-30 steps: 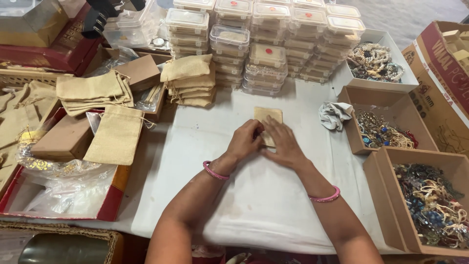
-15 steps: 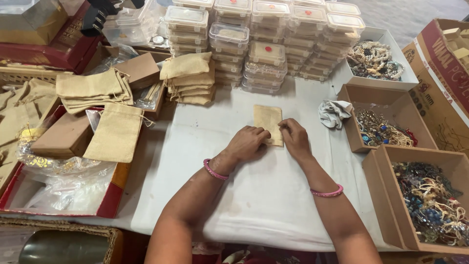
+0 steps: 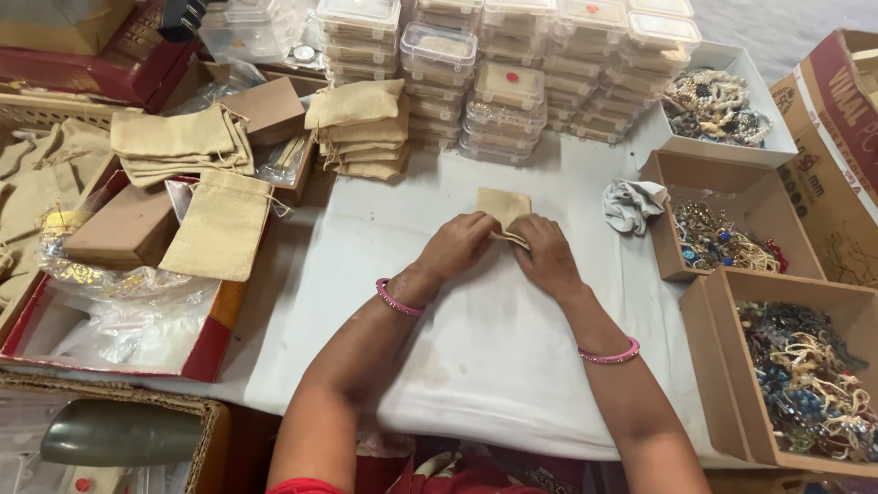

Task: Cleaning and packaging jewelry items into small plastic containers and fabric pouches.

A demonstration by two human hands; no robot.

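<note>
Both hands meet at table centre on one small burlap pouch (image 3: 502,207) lying flat on the white table cover (image 3: 476,348). Left hand (image 3: 460,244) pinches the pouch's near edge, fingers curled on it; right hand (image 3: 546,255) grips the same near edge from the right, fingers bent, the two hands touching. The pouch's far part sticks out flat beyond the fingers. Pink bangle on each wrist.

Far of the pouch: stacks of clear plastic boxes (image 3: 512,64). Far left: a pile of folded burlap pouches (image 3: 361,123), another pile (image 3: 178,142), and a single larger pouch (image 3: 222,224) lying over a red tray edge. Just right of the hands a crumpled grey cloth (image 3: 634,203). Right side: open cardboard boxes of mixed bead jewellery (image 3: 805,384), one (image 3: 722,242) nearer the cloth, a white tray of bracelets (image 3: 718,101) far right.
</note>
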